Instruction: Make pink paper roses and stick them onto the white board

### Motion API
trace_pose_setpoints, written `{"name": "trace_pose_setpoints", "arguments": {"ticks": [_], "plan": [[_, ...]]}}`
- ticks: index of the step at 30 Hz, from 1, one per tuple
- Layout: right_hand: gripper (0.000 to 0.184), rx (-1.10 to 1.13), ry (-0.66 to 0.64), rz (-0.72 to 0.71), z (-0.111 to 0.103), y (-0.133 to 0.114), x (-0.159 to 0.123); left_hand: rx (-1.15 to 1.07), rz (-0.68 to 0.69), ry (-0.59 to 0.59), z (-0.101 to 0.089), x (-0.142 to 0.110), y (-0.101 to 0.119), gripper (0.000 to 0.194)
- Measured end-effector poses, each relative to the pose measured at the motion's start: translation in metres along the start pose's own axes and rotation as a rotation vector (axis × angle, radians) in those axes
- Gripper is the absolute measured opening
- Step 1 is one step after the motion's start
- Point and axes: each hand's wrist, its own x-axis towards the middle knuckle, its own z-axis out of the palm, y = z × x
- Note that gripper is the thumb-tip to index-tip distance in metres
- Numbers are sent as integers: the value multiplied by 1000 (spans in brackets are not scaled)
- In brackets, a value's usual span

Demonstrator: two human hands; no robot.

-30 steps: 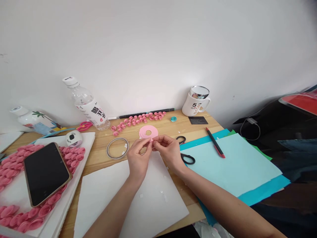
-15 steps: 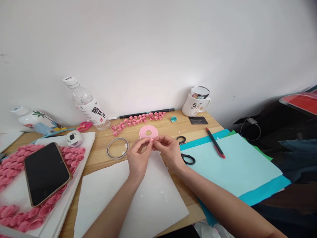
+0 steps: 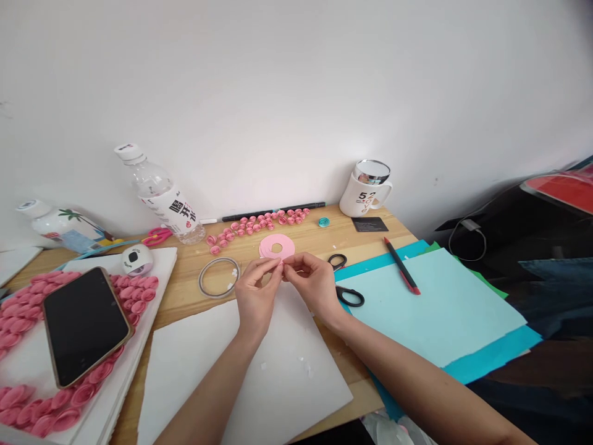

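"Hands?"
"I log, remotely: left hand (image 3: 256, 290), right hand (image 3: 312, 283); angled inward, fingertips pinched on one small pink piece (image 3: 280, 262)."
"Its location?"
"Between them, just short of the pink ring (image 3: 288, 246)."

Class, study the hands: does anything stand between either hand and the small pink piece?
Nothing visible does: the left hand and right hand both have fingers on the small pink piece. The pink paper ring lies beyond, not between.

Left hand (image 3: 256, 300), right hand (image 3: 315, 286) pinching pink scrap (image 3: 280, 262), probably paper.
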Motion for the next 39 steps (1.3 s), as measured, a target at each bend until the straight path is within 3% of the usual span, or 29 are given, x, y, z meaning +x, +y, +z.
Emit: {"name": "trace_pose_setpoints", "arguments": {"ticks": [8, 16, 23, 33, 39], "plan": [[13, 80, 8, 58, 1, -2, 1, -70, -49, 0, 3, 0, 0, 13], [17, 19, 9, 27, -1, 0, -1, -1, 29, -8, 6, -2, -5, 30], [11, -97, 24, -52, 0, 0, -3, -133, -225, -4, 5, 1, -1, 31], [13, -19, 10, 6, 0, -2, -2, -159, -209, -5, 6, -1, 0, 37], [13, -42, 3, -15, 1, 0, -3, -245, -323, 11, 6, -2, 0, 35]]}}
